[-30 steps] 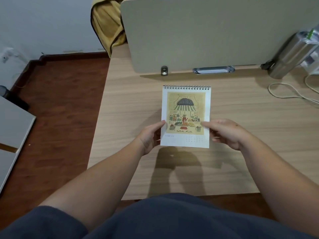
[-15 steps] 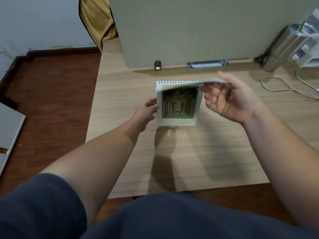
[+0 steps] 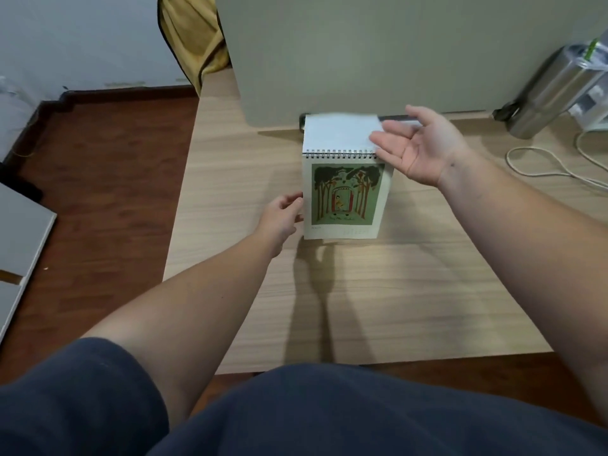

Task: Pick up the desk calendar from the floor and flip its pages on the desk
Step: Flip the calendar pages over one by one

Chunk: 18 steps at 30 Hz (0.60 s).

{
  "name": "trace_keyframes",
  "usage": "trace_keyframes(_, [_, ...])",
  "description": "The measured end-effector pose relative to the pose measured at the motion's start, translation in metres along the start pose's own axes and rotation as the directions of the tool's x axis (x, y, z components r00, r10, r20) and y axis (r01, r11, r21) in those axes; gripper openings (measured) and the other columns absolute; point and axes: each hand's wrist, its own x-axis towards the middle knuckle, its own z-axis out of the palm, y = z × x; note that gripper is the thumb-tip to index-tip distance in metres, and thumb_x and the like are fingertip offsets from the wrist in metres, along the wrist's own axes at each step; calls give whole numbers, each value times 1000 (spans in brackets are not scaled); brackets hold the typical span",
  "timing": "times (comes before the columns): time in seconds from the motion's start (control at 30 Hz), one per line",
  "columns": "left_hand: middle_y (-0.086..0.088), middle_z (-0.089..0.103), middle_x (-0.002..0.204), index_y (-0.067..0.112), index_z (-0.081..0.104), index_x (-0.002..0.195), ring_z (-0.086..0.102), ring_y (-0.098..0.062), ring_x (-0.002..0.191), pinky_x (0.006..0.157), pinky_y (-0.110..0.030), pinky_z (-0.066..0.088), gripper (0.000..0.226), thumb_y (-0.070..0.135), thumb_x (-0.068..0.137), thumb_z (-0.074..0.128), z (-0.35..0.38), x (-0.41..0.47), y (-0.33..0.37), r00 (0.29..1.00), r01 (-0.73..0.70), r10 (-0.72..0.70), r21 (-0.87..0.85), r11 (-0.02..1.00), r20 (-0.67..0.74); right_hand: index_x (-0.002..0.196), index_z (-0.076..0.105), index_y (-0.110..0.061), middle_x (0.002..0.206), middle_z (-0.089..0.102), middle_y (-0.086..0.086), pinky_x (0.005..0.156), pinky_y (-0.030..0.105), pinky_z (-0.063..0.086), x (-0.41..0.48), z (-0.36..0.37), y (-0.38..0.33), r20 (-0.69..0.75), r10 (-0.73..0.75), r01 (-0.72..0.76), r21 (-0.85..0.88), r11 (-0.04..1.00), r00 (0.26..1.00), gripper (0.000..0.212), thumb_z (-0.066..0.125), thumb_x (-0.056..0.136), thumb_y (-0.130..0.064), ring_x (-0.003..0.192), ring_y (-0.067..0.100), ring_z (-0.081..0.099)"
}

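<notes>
The white spiral-bound desk calendar (image 3: 345,200) stands on the pale wood bench (image 3: 394,291), off the floor. My left hand (image 3: 283,217), at nine o'clock, pinches its edge; my right hand (image 3: 418,144), fingers spread, tips a white page (image 3: 340,131) over the spiral. More pages appear to remain.

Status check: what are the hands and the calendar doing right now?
Left hand steadies calendar by its left edge. Right hand open, pushing flipped page back over the spiral. Nothing in the way on the desk.
</notes>
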Motion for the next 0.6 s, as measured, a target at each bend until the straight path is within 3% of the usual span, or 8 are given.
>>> trace_keyframes(0.17, [1, 62, 119, 21, 58, 124, 60, -22, 105, 97, -40, 43, 29, 24, 99, 44, 0, -1, -1, 1000, 9, -9, -11, 1000, 8, 104, 64, -10, 100, 72, 6, 68, 29, 59, 3, -14, 15, -167, -124, 128, 16, 992, 978, 23, 51, 92, -25, 75, 15, 74])
trace_keyframes(0.23, [2, 61, 119, 19, 57, 126, 60, -23, 105, 100, -42, 42, 30, 23, 100, 43, 1, -1, -1, 1000, 21, -21, -21, 1000, 2, 97, 64, -12, 92, 70, 2, 62, 25, 53, 4, -25, 35, -327, -216, 198, -89, 976, 920, 14, 54, 89, -17, 62, 11, 68])
trace_keyframes(0.3, [1, 62, 123, 19, 57, 126, 60, -23, 107, 99, -41, 42, 30, 23, 100, 43, 1, -1, -2, 1000, 21, -21, -22, 1000, -1, 101, 63, -11, 94, 67, 3, 57, 21, 47, 0, -35, 63, -399, -241, 151, -245, 958, 885, 16, 50, 91, -11, 62, 9, 62])
trace_keyframes(0.37, [1, 62, 125, 20, 57, 126, 61, -23, 108, 97, -40, 43, 30, 24, 99, 44, 1, -1, -3, 1000, 19, -19, -20, 1000, 0, 110, 63, -11, 104, 66, 3, 62, 20, 46, -7, -41, 92, -379, -220, 58, -394, 917, 899, 25, 46, 93, -6, 75, 9, 60])
trace_keyframes(0.47, [-1, 63, 125, 19, 56, 127, 63, -21, 98, 97, -40, 46, 31, 24, 99, 46, -1, 1, -6, 1000, 12, -12, -7, 1000, -3, 117, 65, -14, 113, 65, -2, 81, 26, 48, -14, -43, 120, -270, -185, 0, -565, 825, 945, 35, 45, 91, -4, 97, 13, 59])
trace_keyframes(0.6, [-3, 65, 123, 21, 60, 118, 61, -16, 77, 91, -38, 53, 24, 26, 97, 50, -4, 1, -10, 1000, 11, -11, -12, 1000, -9, 86, 73, -11, 98, 75, 5, 82, 37, 55, -14, -46, 134, -259, -277, 37, -665, 746, 925, 20, 54, 82, -11, 93, 21, 65])
